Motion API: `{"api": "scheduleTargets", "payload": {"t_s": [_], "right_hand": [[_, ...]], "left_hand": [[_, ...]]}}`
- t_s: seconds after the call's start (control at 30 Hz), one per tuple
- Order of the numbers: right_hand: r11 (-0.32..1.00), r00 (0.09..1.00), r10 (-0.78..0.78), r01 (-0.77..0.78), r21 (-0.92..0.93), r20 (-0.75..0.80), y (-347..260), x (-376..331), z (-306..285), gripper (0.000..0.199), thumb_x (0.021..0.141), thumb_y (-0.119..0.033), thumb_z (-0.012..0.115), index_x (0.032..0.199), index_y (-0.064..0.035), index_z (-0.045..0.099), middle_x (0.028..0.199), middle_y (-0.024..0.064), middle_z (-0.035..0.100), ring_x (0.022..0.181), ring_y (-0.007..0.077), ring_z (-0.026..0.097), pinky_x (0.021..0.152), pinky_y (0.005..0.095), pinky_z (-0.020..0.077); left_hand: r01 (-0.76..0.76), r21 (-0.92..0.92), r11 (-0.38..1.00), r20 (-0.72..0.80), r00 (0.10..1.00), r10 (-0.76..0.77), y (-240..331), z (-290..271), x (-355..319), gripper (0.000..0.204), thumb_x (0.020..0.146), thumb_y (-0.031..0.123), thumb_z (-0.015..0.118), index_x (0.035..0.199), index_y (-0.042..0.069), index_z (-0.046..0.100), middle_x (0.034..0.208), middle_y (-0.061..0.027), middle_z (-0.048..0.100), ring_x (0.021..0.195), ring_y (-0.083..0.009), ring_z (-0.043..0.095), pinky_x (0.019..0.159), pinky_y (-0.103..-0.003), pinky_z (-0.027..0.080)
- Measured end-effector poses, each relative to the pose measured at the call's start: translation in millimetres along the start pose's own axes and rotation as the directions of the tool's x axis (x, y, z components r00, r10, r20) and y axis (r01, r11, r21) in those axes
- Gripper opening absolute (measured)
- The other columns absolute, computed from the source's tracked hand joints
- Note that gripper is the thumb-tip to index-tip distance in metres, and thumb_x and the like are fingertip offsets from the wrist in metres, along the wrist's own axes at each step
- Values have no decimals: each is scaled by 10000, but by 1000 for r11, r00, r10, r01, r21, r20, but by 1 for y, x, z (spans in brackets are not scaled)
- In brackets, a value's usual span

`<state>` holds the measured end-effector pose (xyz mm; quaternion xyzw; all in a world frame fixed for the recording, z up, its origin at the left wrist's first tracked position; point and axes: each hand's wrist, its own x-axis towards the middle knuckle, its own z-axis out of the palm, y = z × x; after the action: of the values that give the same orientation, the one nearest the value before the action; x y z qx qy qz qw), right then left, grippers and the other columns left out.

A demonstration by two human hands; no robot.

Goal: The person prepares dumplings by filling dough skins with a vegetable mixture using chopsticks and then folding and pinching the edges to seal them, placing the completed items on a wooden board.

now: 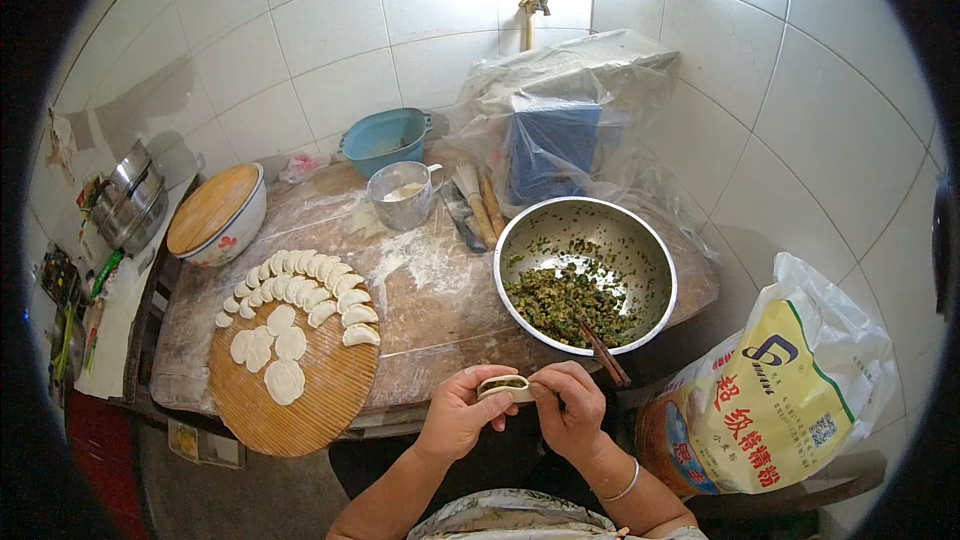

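Between my two hands is a dumpling (507, 387), its white wrapper folded partly over dark green filling that still shows along the top. My left hand (462, 410) cups it from the left, thumb in front. At its right end, the fingers of my right hand (570, 402) pinch the wrapper edge. Just beyond, a steel bowl (640, 240) holds chopped green filling (570, 305), with brown chopsticks (605, 355) leaning over its near rim. On a round wooden board (290, 430) at the left, finished dumplings (320, 313) lie in curved rows beside several flat round wrappers (285, 381).
The floury wooden table (430, 340) carries a cup of flour (403, 195), a brush (470, 195), a blue basin (388, 135) and a lidded bowl (218, 215). A plastic-covered blue box (553, 152) stands behind. At right is a large flour bag (765, 390).
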<state>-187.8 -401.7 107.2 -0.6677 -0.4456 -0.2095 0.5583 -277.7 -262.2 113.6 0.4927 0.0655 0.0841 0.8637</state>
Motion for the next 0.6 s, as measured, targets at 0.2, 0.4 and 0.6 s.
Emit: {"api": "scheduleTargets", "payload": {"t_s": [0.2, 0.4, 0.6], "right_hand": [[1000, 999, 3, -4, 10, 39, -13, 10, 0, 142, 772, -1, 655, 912, 2, 634, 808, 117, 603, 711, 251, 596, 613, 322, 484], [998, 999, 39, -38, -44, 15, -6, 1, 2, 104, 783, 0, 650, 882, 5, 621, 796, 112, 590, 690, 238, 585, 603, 303, 480], [998, 998, 54, -53, 34, -26, -5, 4, 4, 87, 777, 4, 642, 863, 3, 628, 789, 127, 594, 699, 271, 586, 609, 337, 482]], "left_hand": [[-3, 121, 993, 1, 1000, 2, 3, 2, 0, 280, 859, 43, 610, 1129, -4, 555, 916, -60, 623, 734, -99, 595, 555, -205, 485], [-19, 32, 999, -37, 999, 21, 0, 5, 0, 279, 840, 34, 611, 1110, -4, 554, 923, -78, 634, 718, -115, 611, 517, -192, 490], [21, -217, 976, 46, 999, -11, -5, -5, 2, 282, 853, 18, 593, 1132, 3, 551, 983, -75, 628, 771, -103, 603, 578, -204, 489]]}}
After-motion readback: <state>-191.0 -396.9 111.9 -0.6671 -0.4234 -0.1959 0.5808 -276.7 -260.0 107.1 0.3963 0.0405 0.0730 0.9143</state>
